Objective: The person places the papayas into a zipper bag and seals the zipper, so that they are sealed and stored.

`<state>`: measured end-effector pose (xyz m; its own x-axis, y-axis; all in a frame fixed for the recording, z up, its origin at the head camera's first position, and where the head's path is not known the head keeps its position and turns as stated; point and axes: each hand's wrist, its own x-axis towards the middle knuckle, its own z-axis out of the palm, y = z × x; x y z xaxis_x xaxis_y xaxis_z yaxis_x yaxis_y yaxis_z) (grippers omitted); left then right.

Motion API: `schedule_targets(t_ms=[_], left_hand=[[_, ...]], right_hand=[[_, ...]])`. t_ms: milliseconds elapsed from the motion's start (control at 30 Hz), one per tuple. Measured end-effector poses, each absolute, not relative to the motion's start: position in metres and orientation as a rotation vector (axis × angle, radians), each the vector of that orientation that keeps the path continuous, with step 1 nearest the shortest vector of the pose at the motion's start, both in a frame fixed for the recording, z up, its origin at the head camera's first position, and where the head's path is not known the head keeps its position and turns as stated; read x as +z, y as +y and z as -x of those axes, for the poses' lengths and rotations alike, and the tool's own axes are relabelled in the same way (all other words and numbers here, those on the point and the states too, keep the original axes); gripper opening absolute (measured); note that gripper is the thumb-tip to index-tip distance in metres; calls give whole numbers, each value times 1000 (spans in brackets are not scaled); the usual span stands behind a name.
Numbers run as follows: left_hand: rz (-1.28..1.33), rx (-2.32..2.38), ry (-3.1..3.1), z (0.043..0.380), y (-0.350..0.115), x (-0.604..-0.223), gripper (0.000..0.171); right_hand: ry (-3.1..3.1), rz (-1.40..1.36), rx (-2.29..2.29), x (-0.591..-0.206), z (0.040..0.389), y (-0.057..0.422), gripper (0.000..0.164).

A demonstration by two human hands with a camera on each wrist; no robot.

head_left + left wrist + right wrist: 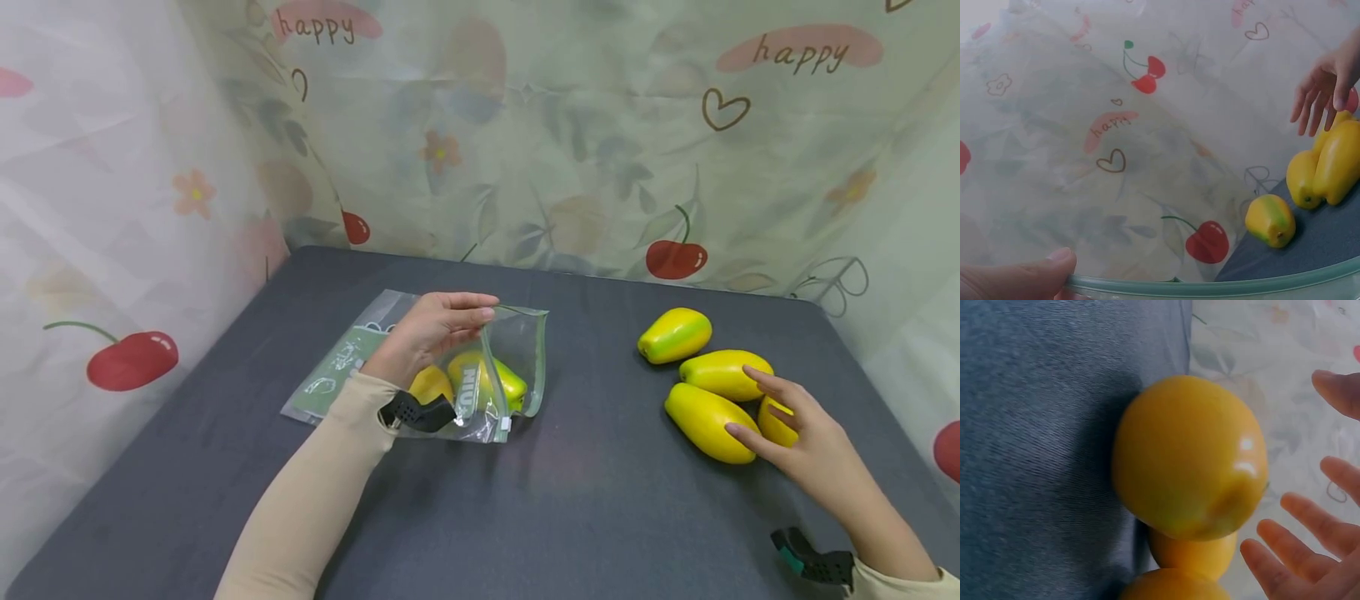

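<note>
My left hand (438, 329) pinches the upper rim of a clear zip bag (525, 337) with green edging and a white slider. The bag's mouth gapes toward the right; its green rim (1210, 290) crosses the bottom of the left wrist view. Inside lie yellow papayas (468, 371), partly hidden by my hand and wrist. At the right, my right hand (813, 437) hovers with spread fingers over a group of yellow papayas (708, 423). In the right wrist view, the nearest papaya (1188, 456) appears apart from the fingers, and nothing is held there.
A green-streaked papaya (675, 335) sits at the far end of the group. The dark grey tabletop (585, 500) lies under everything. A patterned curtain (525, 125) encloses the back and sides, with a thin cord (836, 279) near the back right corner.
</note>
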<state>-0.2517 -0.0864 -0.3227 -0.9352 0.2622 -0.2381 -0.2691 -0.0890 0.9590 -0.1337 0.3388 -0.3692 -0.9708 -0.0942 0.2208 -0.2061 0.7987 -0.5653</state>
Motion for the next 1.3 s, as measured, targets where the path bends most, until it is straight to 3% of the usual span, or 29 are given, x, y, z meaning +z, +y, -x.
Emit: schedule_targets(t_ms=[800, 1300], left_hand=[[14, 2072, 1831, 250, -85, -320, 33], [11, 2092, 1809, 250, -86, -320, 34]], right_hand=[[-2912, -376, 806, -391, 135, 332, 69], [-3004, -294, 825, -389, 140, 330, 75]])
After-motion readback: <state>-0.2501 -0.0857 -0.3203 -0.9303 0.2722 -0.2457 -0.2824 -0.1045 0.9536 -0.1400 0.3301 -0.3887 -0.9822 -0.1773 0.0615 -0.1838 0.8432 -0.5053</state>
